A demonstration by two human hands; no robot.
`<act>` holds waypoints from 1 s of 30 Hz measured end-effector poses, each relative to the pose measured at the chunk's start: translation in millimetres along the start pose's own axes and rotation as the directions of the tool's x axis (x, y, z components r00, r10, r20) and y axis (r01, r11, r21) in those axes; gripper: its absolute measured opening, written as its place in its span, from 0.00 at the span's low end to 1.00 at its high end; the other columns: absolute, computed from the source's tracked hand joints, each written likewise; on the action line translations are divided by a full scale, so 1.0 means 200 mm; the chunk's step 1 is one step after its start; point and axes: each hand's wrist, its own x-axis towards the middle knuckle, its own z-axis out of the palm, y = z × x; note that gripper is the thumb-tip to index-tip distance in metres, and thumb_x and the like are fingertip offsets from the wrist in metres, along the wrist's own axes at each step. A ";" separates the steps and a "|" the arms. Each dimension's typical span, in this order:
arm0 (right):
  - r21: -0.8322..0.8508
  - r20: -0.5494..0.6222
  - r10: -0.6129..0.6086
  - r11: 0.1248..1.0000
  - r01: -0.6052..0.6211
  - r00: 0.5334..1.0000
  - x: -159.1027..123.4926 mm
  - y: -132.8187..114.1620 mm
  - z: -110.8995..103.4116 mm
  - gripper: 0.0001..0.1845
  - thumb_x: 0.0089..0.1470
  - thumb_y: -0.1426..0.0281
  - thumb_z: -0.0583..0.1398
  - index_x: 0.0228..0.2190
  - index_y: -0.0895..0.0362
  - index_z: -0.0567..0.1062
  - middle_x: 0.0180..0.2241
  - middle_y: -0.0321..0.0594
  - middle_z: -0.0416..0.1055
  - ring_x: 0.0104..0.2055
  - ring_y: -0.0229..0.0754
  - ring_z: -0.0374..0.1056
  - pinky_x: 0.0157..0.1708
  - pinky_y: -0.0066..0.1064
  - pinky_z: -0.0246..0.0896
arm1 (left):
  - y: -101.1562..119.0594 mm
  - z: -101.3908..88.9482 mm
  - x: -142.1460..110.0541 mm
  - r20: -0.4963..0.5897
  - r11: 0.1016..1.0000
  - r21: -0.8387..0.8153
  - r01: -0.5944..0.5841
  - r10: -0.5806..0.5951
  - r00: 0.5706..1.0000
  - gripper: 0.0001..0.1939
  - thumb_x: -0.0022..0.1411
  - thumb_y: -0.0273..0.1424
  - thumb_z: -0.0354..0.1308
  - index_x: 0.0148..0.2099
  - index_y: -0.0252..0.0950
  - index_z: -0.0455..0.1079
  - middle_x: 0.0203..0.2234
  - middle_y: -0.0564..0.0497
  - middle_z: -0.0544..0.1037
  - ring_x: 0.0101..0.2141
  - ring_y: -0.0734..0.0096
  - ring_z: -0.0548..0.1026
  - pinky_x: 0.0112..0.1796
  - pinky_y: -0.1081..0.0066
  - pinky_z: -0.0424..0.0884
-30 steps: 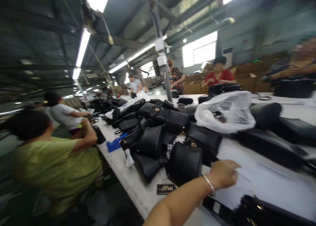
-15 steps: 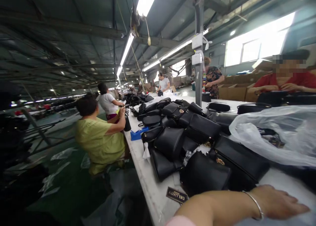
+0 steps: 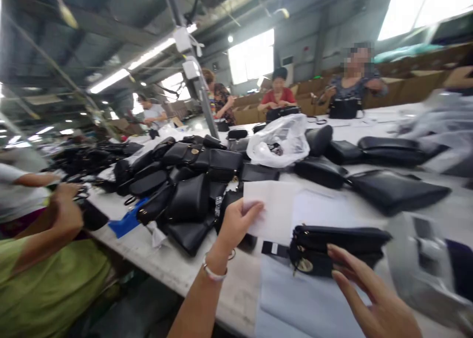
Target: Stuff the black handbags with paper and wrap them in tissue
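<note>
My left hand (image 3: 236, 224), with a bracelet at the wrist, pinches the edge of a thin white sheet (image 3: 271, 210) between thumb and fingers. The sheet stands up over the table, left of and behind a small black handbag (image 3: 343, 244). This bag has a gold round emblem and a zipper, and a black tag (image 3: 275, 249) lies at its left end. In front of the bag's right half is my right hand (image 3: 373, 293), thumb and fingers apart, nothing in its grasp. Whether its fingertips touch the bag I cannot tell. Pale blue-grey sheeting (image 3: 295, 298) lies under the bag.
A heap of black bags (image 3: 188, 195) covers the table on the left, beside a blue tape dispenser (image 3: 129, 219). A clear plastic bag (image 3: 279, 141) and more black bags (image 3: 399, 190) lie behind. Co-workers sit across the table; one in green (image 3: 48, 284) is close on the left.
The view has swung right. My left hand, earlier stretched out flat to the right, is back nearer the middle and now holds the white sheet. My right hand and the small handbag have come into view.
</note>
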 end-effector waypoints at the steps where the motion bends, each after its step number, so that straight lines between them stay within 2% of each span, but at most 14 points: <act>1: 0.080 -0.014 -0.012 0.997 0.013 1.000 -0.01 -0.07 -0.03 0.31 0.56 0.51 0.57 0.59 0.44 0.63 0.58 0.41 0.67 0.50 0.53 0.72 0.52 0.44 0.68 | 0.01 -0.01 -0.07 0.103 0.997 0.071 0.008 -0.015 0.995 0.17 0.59 0.43 0.61 0.41 0.34 0.77 0.30 0.49 0.82 0.29 0.67 0.77 0.32 0.73 0.70; 2: 0.153 0.012 -0.047 0.987 0.045 0.999 -0.01 -0.14 -0.05 0.34 0.57 0.52 0.56 0.62 0.46 0.59 0.60 0.42 0.64 0.52 0.52 0.71 0.51 0.41 0.68 | 0.02 0.00 -0.14 0.233 0.990 0.144 -0.009 -0.025 0.972 0.16 0.59 0.42 0.62 0.39 0.34 0.78 0.29 0.51 0.82 0.29 0.68 0.76 0.31 0.74 0.69; 4: 0.191 0.110 -0.059 0.981 0.038 0.992 -0.01 -0.26 -0.08 0.36 0.56 0.54 0.59 0.63 0.49 0.59 0.57 0.43 0.68 0.51 0.51 0.71 0.50 0.36 0.68 | 0.03 0.05 -0.25 0.471 0.973 0.222 -0.056 -0.057 0.880 0.14 0.60 0.41 0.61 0.37 0.35 0.79 0.27 0.53 0.81 0.29 0.69 0.76 0.30 0.75 0.67; 6: 0.159 0.228 -0.005 0.987 -0.032 0.974 -0.02 -0.32 -0.12 0.29 0.54 0.57 0.61 0.56 0.51 0.71 0.48 0.40 0.76 0.46 0.49 0.73 0.45 0.32 0.70 | 0.00 0.11 -0.34 0.631 0.976 0.204 -0.072 -0.075 0.772 0.13 0.59 0.41 0.63 0.36 0.36 0.79 0.28 0.53 0.81 0.30 0.68 0.76 0.31 0.75 0.66; 7: 0.135 0.264 0.045 0.987 -0.083 0.964 -0.04 -0.31 -0.14 0.24 0.53 0.57 0.62 0.50 0.52 0.76 0.43 0.39 0.78 0.43 0.48 0.74 0.42 0.30 0.70 | -0.04 0.15 -0.36 0.654 0.985 0.166 -0.052 -0.070 0.753 0.14 0.59 0.42 0.62 0.37 0.36 0.78 0.29 0.52 0.81 0.31 0.67 0.76 0.32 0.75 0.67; 8: 0.121 0.268 0.104 0.983 -0.140 0.958 -0.07 -0.28 -0.16 0.20 0.53 0.57 0.62 0.44 0.53 0.79 0.39 0.38 0.79 0.39 0.48 0.75 0.39 0.29 0.71 | -0.08 0.18 -0.37 0.631 0.993 0.119 -0.017 -0.062 0.773 0.15 0.60 0.43 0.60 0.39 0.36 0.78 0.31 0.51 0.81 0.32 0.66 0.76 0.33 0.74 0.68; 9: 0.123 0.240 0.174 0.970 -0.208 0.955 -0.10 -0.23 -0.19 0.19 0.52 0.56 0.63 0.41 0.54 0.81 0.36 0.39 0.80 0.37 0.48 0.75 0.36 0.28 0.71 | -0.14 0.21 -0.38 0.564 0.997 0.074 0.020 -0.059 0.823 0.17 0.63 0.43 0.57 0.41 0.35 0.77 0.32 0.49 0.81 0.34 0.66 0.76 0.35 0.72 0.69; 11: 0.219 0.103 0.335 0.911 -0.349 0.937 -0.17 -0.12 -0.23 0.21 0.48 0.55 0.66 0.39 0.56 0.81 0.36 0.41 0.80 0.37 0.50 0.75 0.35 0.29 0.71 | -0.28 0.28 -0.37 0.338 0.997 -0.001 0.073 -0.068 0.939 0.18 0.67 0.43 0.51 0.44 0.35 0.75 0.34 0.47 0.80 0.36 0.65 0.77 0.38 0.69 0.71; 13: 0.432 -0.033 0.482 0.797 -0.422 0.876 -0.23 0.00 -0.25 0.24 0.44 0.55 0.68 0.40 0.56 0.80 0.39 0.43 0.80 0.41 0.53 0.75 0.36 0.31 0.73 | -0.42 0.36 -0.37 0.193 0.997 -0.009 0.082 -0.078 0.978 0.16 0.65 0.42 0.55 0.46 0.36 0.73 0.39 0.45 0.79 0.41 0.63 0.76 0.41 0.67 0.71; 17: 0.707 -0.069 0.623 0.582 -0.403 0.779 -0.31 0.15 -0.21 0.26 0.38 0.58 0.71 0.40 0.56 0.81 0.41 0.43 0.79 0.47 0.54 0.73 0.42 0.33 0.73 | -0.58 0.51 -0.39 0.059 0.986 -0.099 0.132 -0.126 0.990 0.18 0.56 0.38 0.65 0.48 0.38 0.72 0.45 0.44 0.76 0.47 0.60 0.74 0.47 0.64 0.70; 20: 0.680 -0.084 0.650 0.592 -0.434 0.755 -0.33 0.19 -0.17 0.27 0.38 0.57 0.71 0.41 0.56 0.80 0.43 0.44 0.79 0.49 0.55 0.72 0.45 0.36 0.72 | -0.59 0.55 -0.40 0.035 0.963 -0.197 0.183 -0.180 0.983 0.17 0.54 0.38 0.67 0.44 0.36 0.72 0.39 0.46 0.77 0.43 0.62 0.75 0.47 0.64 0.69; 23: 0.535 -0.078 0.593 0.703 -0.468 0.801 -0.33 0.20 -0.15 0.28 0.42 0.55 0.69 0.43 0.57 0.78 0.44 0.45 0.78 0.48 0.56 0.72 0.45 0.38 0.71 | -0.56 0.52 -0.41 0.090 0.938 -0.249 0.241 -0.226 0.970 0.17 0.56 0.40 0.65 0.43 0.34 0.71 0.34 0.46 0.78 0.38 0.64 0.77 0.42 0.65 0.72; 25: 0.460 0.016 0.524 0.753 -0.472 0.852 -0.32 0.20 -0.15 0.26 0.46 0.54 0.67 0.43 0.57 0.77 0.42 0.46 0.79 0.45 0.55 0.74 0.43 0.38 0.72 | -0.53 0.49 -0.44 0.124 0.906 -0.299 0.301 -0.276 0.953 0.19 0.57 0.41 0.64 0.46 0.34 0.69 0.36 0.45 0.78 0.38 0.65 0.77 0.40 0.65 0.74; 30: 0.490 0.263 0.363 0.747 -0.448 0.894 -0.28 0.17 -0.03 0.25 0.51 0.55 0.64 0.47 0.56 0.75 0.41 0.44 0.79 0.41 0.53 0.75 0.42 0.40 0.71 | -0.47 0.46 -0.50 0.143 0.798 -0.452 0.399 -0.377 0.915 0.21 0.55 0.39 0.67 0.48 0.34 0.69 0.41 0.45 0.77 0.41 0.67 0.76 0.39 0.71 0.74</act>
